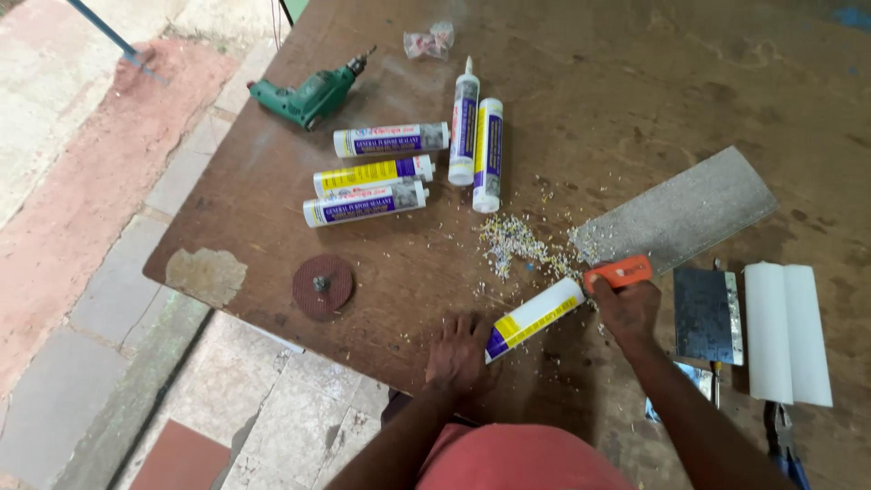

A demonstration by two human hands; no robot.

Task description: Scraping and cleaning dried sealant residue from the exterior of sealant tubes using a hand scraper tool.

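1. Head view, location: the sealant cartridge [535, 318] lies on the brown desk [635, 91] near the near edge, just below a scatter of plastic shavings [522, 245].
2. Head view, hands: the left hand [460, 356] lies flat with fingers spread, pressing the cartridge's lower end to the desk. The right hand [626, 308] is closed round the orange-handled knife [619, 272], which meets the cartridge's upper end.
3. Orientation: the long axis runs diagonally, from lower left near the left hand to upper right at the knife. Which end carries the nozzle cannot be told.
4. Handling, judged: a rigid plastic tube, smooth and round, likely to roll and slip; moderately heavy if full. Hold it across the middle of the barrel, or pin it flat as shown.
5. Surroundings: five more cartridges [376, 172] lie toward the far left, beside a green drill [304, 98]. A round sanding disc [323, 286] sits near the left edge. A grey board [680, 213] and a white block [787, 331] lie to the right.
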